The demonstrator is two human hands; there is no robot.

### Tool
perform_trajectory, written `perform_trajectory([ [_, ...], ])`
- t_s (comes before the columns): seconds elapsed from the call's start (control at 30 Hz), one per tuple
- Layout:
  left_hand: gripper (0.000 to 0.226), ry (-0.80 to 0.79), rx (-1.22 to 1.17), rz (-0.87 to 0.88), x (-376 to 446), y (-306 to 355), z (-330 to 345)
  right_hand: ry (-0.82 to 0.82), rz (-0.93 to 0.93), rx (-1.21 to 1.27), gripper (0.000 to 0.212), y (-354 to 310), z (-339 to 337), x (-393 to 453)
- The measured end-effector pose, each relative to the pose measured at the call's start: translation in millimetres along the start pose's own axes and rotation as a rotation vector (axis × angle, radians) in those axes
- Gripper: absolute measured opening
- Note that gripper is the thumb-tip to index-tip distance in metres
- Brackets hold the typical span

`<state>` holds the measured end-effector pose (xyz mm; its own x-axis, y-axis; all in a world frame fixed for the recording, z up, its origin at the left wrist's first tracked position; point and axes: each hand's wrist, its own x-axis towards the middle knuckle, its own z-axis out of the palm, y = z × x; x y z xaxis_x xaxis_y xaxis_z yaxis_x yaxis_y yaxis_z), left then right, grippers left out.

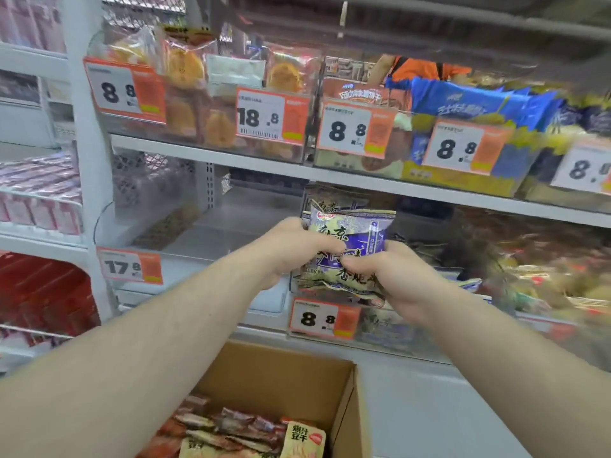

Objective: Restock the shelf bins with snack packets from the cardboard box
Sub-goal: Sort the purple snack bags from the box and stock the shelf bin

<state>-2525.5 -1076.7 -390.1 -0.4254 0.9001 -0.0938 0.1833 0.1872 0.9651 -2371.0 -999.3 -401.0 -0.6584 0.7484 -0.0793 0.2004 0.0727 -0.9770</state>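
Note:
Both my hands hold a purple and cream snack packet upright at the mouth of a clear shelf bin with an 8.8 price tag. My left hand grips the packet's left edge, and my right hand grips its lower right part. More packets of the same kind stand behind it in the bin. Below, an open cardboard box holds several red and brown snack packets.
To the left stands a nearly empty clear bin tagged 17.8. The shelf above carries bins of pastries and blue packets. The bin to the right holds brown packets. A white upright post separates another shelf unit at the left.

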Motion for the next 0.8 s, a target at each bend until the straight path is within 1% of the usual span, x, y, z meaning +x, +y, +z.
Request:
perform_trajectory([
  [0.03, 0.075, 0.028, 0.037, 0.015, 11, 5, 2, 0.056, -0.025, 0.009, 0.038, -5, -3, 8],
  [0.07, 0.069, 0.048, 0.079, 0.034, 20, 9, 3, 0.129, -0.041, 0.021, 0.030, -9, -4, 17],
  [0.13, 0.063, 0.085, 0.138, 0.058, 38, 13, 5, 0.244, -0.066, 0.001, 0.026, -12, -3, 36],
  [0.17, 0.061, 0.107, 0.162, 0.064, 48, 13, 6, 0.271, -0.072, -0.021, 0.026, -12, -1, 45],
  [0.2, 0.060, 0.120, 0.184, 0.059, 54, 14, 7, 0.284, -0.062, -0.040, 0.026, -11, 0, 54],
  [0.3, 0.066, 0.156, 0.244, 0.029, 74, 10, 7, 0.243, -0.028, -0.030, 0.023, -10, 3, 74],
  [0.4, 0.047, 0.173, 0.209, 0.007, 79, 3, 10, 0.226, 0.036, -0.034, 0.018, -8, 5, 84],
  [0.43, 0.054, 0.204, 0.222, -0.007, 83, -3, 10, 0.227, 0.027, -0.080, 0.015, -6, 6, 87],
  [0.47, 0.066, 0.256, 0.317, -0.015, 87, -8, 10, 0.235, 0.012, -0.145, 0.015, -4, 7, 89],
  [0.5, 0.072, 0.319, 0.463, -0.014, 88, -11, 13, 0.234, -0.001, -0.205, 0.020, -2, 8, 91],
  [0.53, 0.071, 0.381, 0.600, 0.001, 86, -11, 15, 0.232, 0.004, -0.260, 0.029, 0, 9, 91],
  [0.57, 0.069, 0.417, 0.685, 0.005, 86, -11, 16, 0.231, 0.022, -0.306, 0.038, 1, 11, 91],
  [0.63, 0.069, 0.390, 0.734, -0.041, 86, -8, 15, 0.223, 0.041, -0.367, 0.044, 2, 13, 91],
  [0.7, 0.072, 0.336, 0.751, -0.069, 88, -10, 11, 0.207, 0.054, -0.377, 0.044, 0, 14, 90],
  [0.8, 0.071, 0.282, 0.665, -0.056, 84, -14, 5, 0.216, 0.081, -0.345, 0.049, 1, 13, 89],
])
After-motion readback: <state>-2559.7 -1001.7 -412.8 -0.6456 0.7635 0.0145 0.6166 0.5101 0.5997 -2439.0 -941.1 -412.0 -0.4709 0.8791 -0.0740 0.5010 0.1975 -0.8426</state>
